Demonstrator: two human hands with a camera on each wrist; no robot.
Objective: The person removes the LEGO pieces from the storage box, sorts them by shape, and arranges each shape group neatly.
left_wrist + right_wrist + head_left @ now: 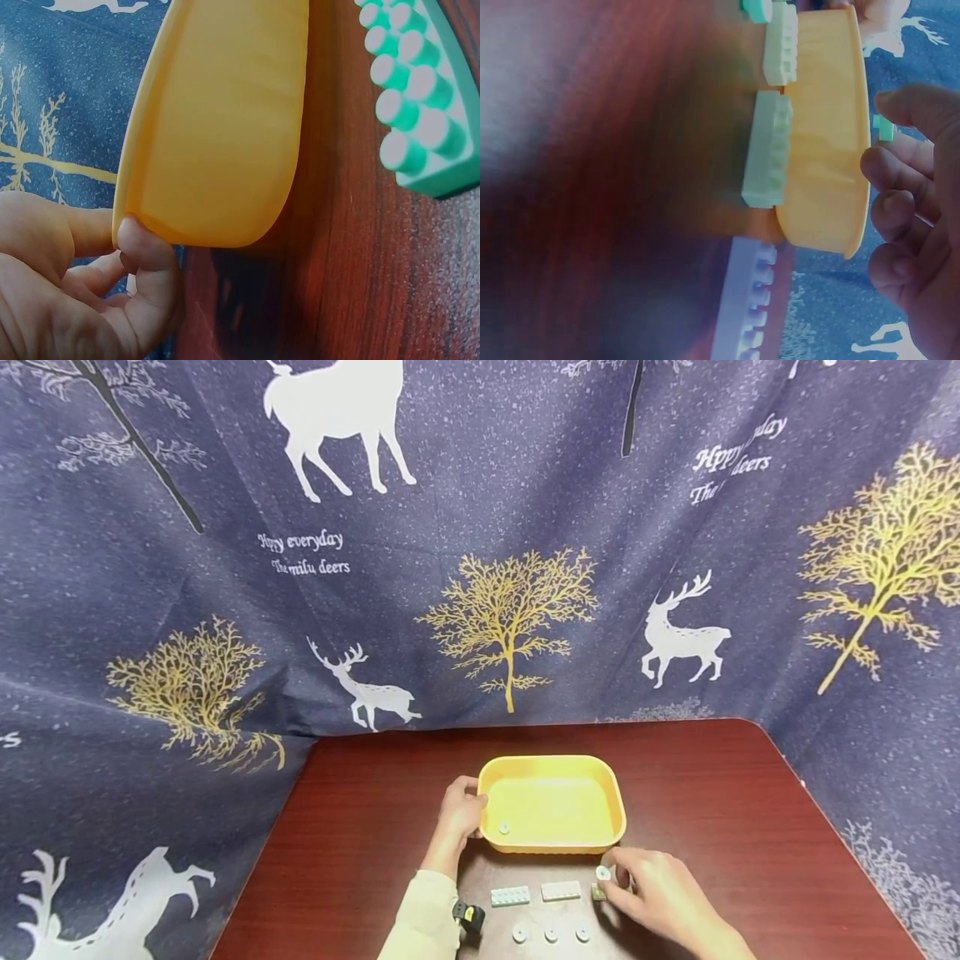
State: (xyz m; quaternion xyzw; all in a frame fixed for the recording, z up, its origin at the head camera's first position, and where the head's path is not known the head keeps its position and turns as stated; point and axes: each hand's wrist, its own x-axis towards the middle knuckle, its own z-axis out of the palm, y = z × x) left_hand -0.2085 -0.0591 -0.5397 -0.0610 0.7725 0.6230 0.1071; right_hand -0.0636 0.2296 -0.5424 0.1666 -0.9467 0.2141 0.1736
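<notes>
My left hand (461, 814) pinches the left rim of a yellow plastic tray (613, 817), thumb on the inside in the head view. In the left wrist view the thumb and fingers (150, 251) grip the tray's corner. My right hand (663, 893), near the tray's front right corner, pinches a small pale round piece with a centre hole (603, 873); it looks green (886, 127) in the right wrist view. Below that piece lies an olive studded brick (598, 892), partly hidden by the hand. Another small round piece (504, 828) lies inside the tray at its front left.
In front of the tray lie a pale teal studded brick (510, 897) and a whitish studded brick (561, 891). Closer to me, three small round pieces (551, 935) form a row. A patterned curtain (480, 527) hangs behind the dark red table (360, 827).
</notes>
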